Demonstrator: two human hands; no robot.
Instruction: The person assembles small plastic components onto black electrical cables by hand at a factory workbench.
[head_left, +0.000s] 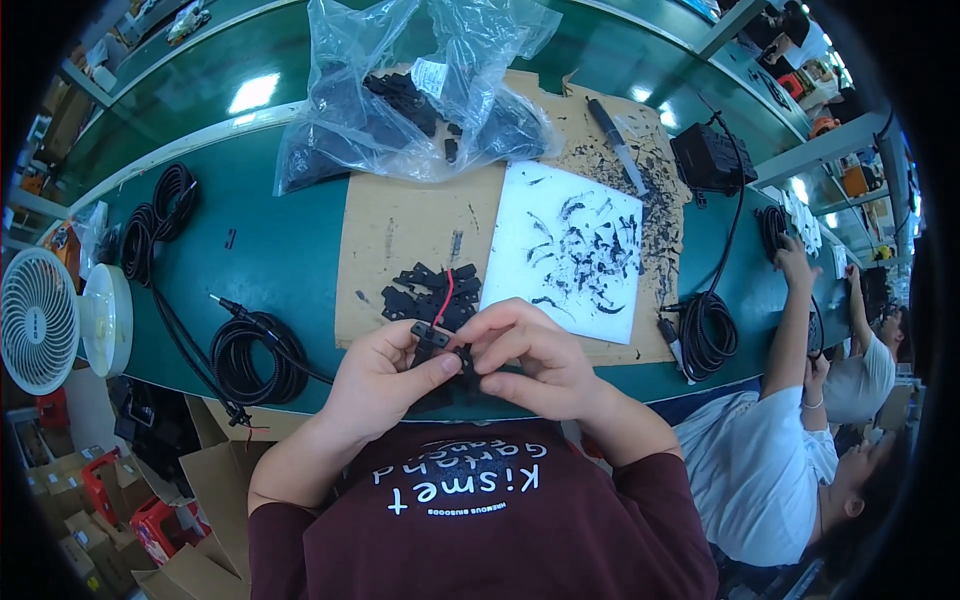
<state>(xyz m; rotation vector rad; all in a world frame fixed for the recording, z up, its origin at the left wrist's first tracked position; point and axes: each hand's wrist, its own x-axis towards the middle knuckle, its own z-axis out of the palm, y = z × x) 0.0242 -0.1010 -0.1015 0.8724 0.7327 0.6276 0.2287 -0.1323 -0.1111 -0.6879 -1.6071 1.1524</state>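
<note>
Close in front of my chest, my left hand (385,378) pinches a small black plastic part (431,334) between thumb and fingers. A thin red wire (447,292) rises from that part. My right hand (538,362) closes its thumb and fingertips on the part's right side; the exact contact is partly hidden. Just beyond my hands lies a pile of similar black plastic pieces (405,299) on a cardboard sheet (375,235). A coiled black cable (228,362) lies left of my left hand, and its end runs toward that hand.
A clear plastic bag (345,130) of black parts stands at the back. Right of the pile is a white board (515,230) with black smears. A pen-like tube (618,145), a black box (712,158), more coiled cable (708,335) and a white fan (40,320) surround it. A co-worker (755,470) sits at right.
</note>
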